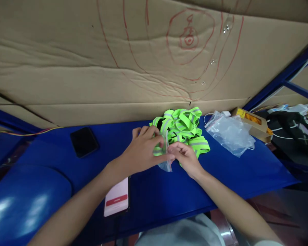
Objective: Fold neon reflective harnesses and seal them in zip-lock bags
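A small clear plastic zip bag (165,166) with a reddish edge is upright between my hands, above the blue table. My left hand (143,148) has its fingers curled round the far side of the bag, the thumb stretched toward my right fingertips. At the bag's right edge, my right hand (187,159) pinches it between thumb and fingers. Just behind lies a heap of neon-green reflective straps (182,123) with grey stripes. Some green shows beside and through the bag; whether any strap is inside it I cannot tell.
On the blue table (154,201), more clear plastic bags (232,133) lie at right beside a cardboard box (254,124). A black phone (84,141) lies at left; a lit phone (117,198) is under my left forearm. A cardboard panel (79,85) with red drawings stands behind.
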### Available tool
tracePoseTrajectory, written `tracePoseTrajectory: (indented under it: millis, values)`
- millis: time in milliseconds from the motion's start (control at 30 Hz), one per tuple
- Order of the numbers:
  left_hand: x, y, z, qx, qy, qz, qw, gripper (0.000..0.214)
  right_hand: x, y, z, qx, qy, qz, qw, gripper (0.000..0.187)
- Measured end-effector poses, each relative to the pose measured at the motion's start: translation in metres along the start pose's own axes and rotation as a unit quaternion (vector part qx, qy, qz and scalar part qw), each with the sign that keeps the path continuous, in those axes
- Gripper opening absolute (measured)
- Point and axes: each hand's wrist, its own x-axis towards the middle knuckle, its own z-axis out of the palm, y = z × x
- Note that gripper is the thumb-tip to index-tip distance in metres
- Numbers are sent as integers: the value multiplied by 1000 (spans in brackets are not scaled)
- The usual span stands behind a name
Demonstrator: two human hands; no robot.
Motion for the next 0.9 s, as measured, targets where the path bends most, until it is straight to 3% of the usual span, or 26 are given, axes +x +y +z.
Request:
tracePoseTrajectory:
  millis: [67,200,367,433,600,733,800,867,900]
  values:
    - [0,5,2,-14,-10,-7,1000,41,-5,2,6,1,1,-11,1000,39]
    - [0,3,-4,-141,-87,-27,986,37,-5,4,4,-2,35,-28,999,39]
    - [-2,1,-31,-280,23,-76,957,31,7,3,-15,8,102,-24,994,37]
    - [-5,3,-39,-396,60,-63,914,30,9,4,-16,17,95,-10,995,38]
    - [-8,6,-47,-652,116,-55,747,27,9,0,-12,66,39,51,996,37]
    - [-5,3,-46,-688,170,-80,701,18,16,-44,-24,92,118,-72,986,34]
    - [-3,1,-44,-703,187,-92,680,15,20,-81,-30,33,149,-175,973,30]
    - [0,0,-39,-709,182,-91,675,15,21,-122,-29,-77,180,-294,936,22]
    - [1,-1,-37,-704,176,-91,682,15,21,-141,-26,-137,211,-374,893,18]
